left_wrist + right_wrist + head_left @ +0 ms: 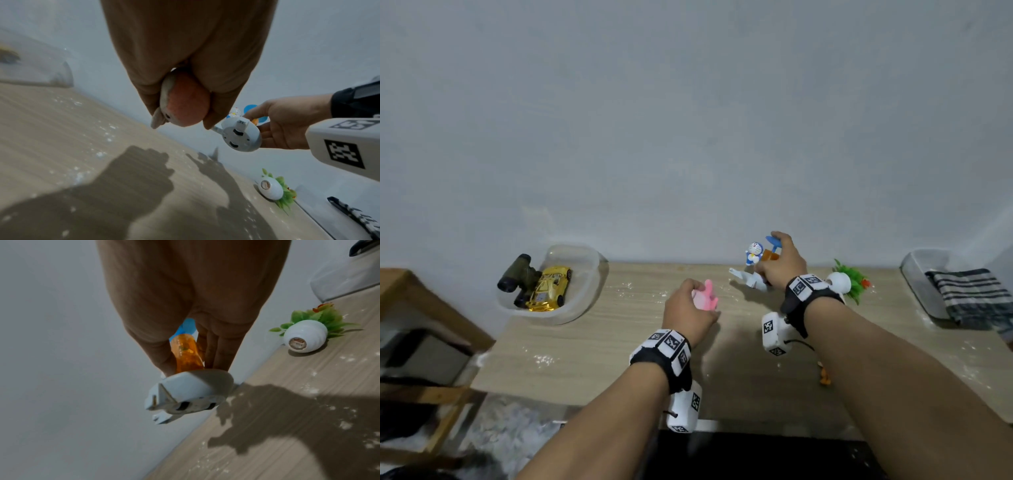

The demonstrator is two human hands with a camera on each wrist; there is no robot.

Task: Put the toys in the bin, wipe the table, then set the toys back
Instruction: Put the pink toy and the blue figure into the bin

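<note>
My left hand (690, 308) grips a pink soft toy (707, 296) above the middle of the wooden table (599, 342); in the left wrist view the pink toy (185, 104) fills my curled fingers. My right hand (779, 263) holds a white toy plane with a blue cartoon cat figure (754, 253), an orange part and a blue propeller, lifted off the table near the wall. The right wrist view shows the orange part (186, 353) between my fingers and the white base (191, 391) below them. The clear bin (582, 274) at the left holds a gold toy car (549, 287) and dark binoculars (517, 274).
A small white pot with a green plant (849, 282) lies on its side right of my right hand. A clear tray (917, 274) with a striped cloth (969, 291) sits at the far right. White crumbs dust the table. A wooden stand (414, 301) is left of the table.
</note>
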